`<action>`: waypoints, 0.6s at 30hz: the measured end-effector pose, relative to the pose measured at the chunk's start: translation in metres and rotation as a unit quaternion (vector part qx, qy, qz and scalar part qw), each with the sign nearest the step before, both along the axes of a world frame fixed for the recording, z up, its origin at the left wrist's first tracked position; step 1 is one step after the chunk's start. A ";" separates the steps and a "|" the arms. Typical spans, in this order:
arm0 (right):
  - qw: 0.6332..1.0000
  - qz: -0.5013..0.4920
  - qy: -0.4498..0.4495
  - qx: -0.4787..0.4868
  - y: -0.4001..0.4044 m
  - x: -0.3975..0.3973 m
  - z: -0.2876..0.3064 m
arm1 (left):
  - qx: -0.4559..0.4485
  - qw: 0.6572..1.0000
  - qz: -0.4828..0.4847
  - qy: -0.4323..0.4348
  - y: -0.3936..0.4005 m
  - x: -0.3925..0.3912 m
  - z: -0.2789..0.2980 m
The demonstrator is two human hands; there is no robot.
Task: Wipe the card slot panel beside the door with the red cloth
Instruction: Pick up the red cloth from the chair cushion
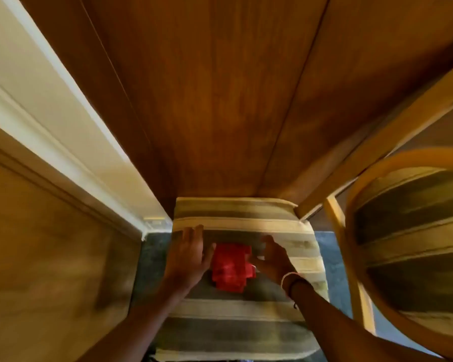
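Two open hands flank red cloth (232,267), seemingly lengthwise

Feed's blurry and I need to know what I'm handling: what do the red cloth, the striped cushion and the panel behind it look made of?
Red cloth: soft fabric, matte, bunched into folds; weave unreadable.
Striped cushion: padded woven upholstery, grey and cream bands, rounded piped edges.
Panel: brown wood or wood-look laminate, visible grain, slight satin sheen; which of the two cannot be told.
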State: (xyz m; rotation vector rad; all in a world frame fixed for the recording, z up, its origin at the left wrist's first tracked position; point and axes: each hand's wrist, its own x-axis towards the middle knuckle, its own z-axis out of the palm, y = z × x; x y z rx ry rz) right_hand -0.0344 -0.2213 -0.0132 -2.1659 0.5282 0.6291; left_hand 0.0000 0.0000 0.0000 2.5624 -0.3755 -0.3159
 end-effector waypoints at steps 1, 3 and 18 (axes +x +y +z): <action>0.999 -0.022 0.024 0.020 0.001 0.000 -0.016 | -0.043 0.998 0.017 0.034 -0.003 -0.004 -0.018; 0.992 -0.081 0.071 0.064 0.006 0.000 -0.035 | -0.072 0.992 0.028 0.100 -0.005 -0.013 -0.049; 0.951 -0.200 -0.018 0.237 0.009 0.032 -0.017 | -0.241 0.925 0.130 0.263 -0.023 0.028 -0.040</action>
